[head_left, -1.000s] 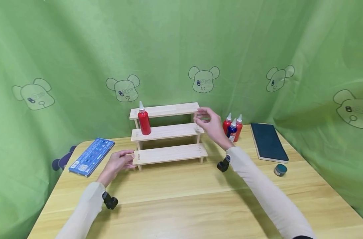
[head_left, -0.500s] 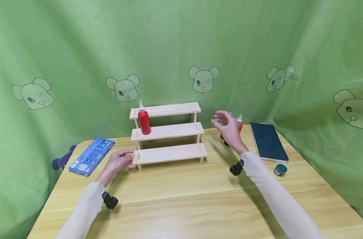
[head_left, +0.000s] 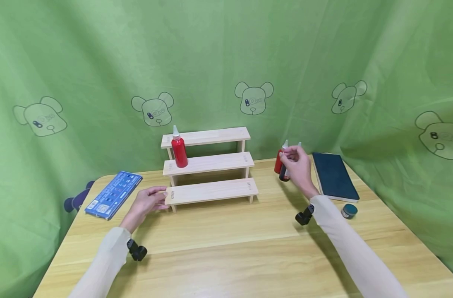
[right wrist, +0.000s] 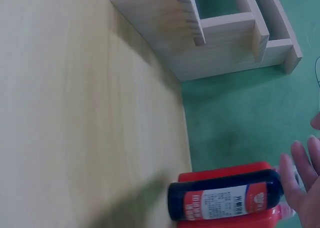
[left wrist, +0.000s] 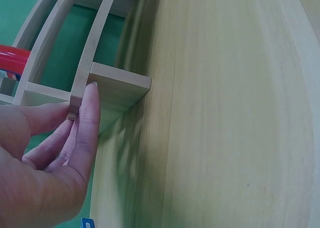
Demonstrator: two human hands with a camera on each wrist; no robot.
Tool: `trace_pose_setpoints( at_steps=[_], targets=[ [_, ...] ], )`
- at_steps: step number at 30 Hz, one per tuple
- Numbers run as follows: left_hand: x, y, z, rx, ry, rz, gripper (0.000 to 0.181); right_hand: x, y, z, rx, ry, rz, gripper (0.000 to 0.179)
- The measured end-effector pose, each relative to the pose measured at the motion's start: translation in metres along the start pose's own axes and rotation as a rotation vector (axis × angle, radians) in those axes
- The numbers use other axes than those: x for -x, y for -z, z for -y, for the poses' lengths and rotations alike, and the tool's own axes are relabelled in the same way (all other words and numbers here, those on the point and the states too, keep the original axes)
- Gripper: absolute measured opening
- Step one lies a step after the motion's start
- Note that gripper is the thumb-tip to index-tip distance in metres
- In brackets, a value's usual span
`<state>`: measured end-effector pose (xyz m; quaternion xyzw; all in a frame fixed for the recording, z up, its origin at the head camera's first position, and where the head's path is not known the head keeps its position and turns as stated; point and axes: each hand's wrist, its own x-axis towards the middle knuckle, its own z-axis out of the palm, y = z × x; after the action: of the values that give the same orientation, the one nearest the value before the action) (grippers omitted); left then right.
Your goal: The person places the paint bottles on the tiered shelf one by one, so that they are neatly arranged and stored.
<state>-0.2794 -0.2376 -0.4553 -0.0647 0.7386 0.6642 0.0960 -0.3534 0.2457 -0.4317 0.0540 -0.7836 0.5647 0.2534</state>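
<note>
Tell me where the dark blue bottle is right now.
In the head view, the dark blue bottle is right of the wooden shelf, close in front of a red bottle, its top hidden by the right hand.

One bottle (head_left: 180, 153) stands near the left end of the rack's (head_left: 215, 190) middle shelf (head_left: 219, 161). Other bottles (head_left: 279, 161) stand between the rack and the notebook (head_left: 336, 176).

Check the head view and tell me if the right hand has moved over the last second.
Yes: the right hand has moved rightward, away from the shelf, and is now at the dark bottle.
</note>
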Motion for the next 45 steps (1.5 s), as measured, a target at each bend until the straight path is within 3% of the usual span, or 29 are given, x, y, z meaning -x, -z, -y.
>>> trace_pose_setpoints(
  at_steps=[4, 9, 18, 26, 32, 40, 45],
  targets=[
    [-0.001, -0.001, -0.001, -0.010, 0.003, -0.008, 0.047, 0.006, 0.003, -0.004, 0.003, -0.020, -0.087, 0.029],
    [-0.002, 0.000, -0.002, -0.016, 0.013, -0.011, 0.047, 0.010, 0.007, -0.012, 0.079, -0.067, -0.148, 0.037],
    [-0.002, -0.002, -0.004, -0.012, 0.005, -0.001, 0.048, 0.015, 0.011, -0.035, 0.173, -0.185, -0.069, 0.054],
    [-0.004, -0.004, -0.003, -0.018, 0.007, -0.003, 0.047, 0.018, 0.007, -0.036, 0.260, -0.229, -0.112, 0.055],
    [-0.005, -0.006, -0.004, -0.014, 0.013, -0.006, 0.046, 0.019, 0.007, -0.031, 0.321, -0.217, -0.128, 0.047],
    [0.002, -0.003, -0.004, -0.016, 0.005, -0.005, 0.048, 0.021, 0.003, -0.035, 0.251, -0.158, -0.094, 0.048],
    [0.003, -0.002, -0.003, -0.016, 0.012, 0.006, 0.048, 0.021, -0.002, -0.020, 0.129, -0.096, -0.094, 0.044]
  ],
)
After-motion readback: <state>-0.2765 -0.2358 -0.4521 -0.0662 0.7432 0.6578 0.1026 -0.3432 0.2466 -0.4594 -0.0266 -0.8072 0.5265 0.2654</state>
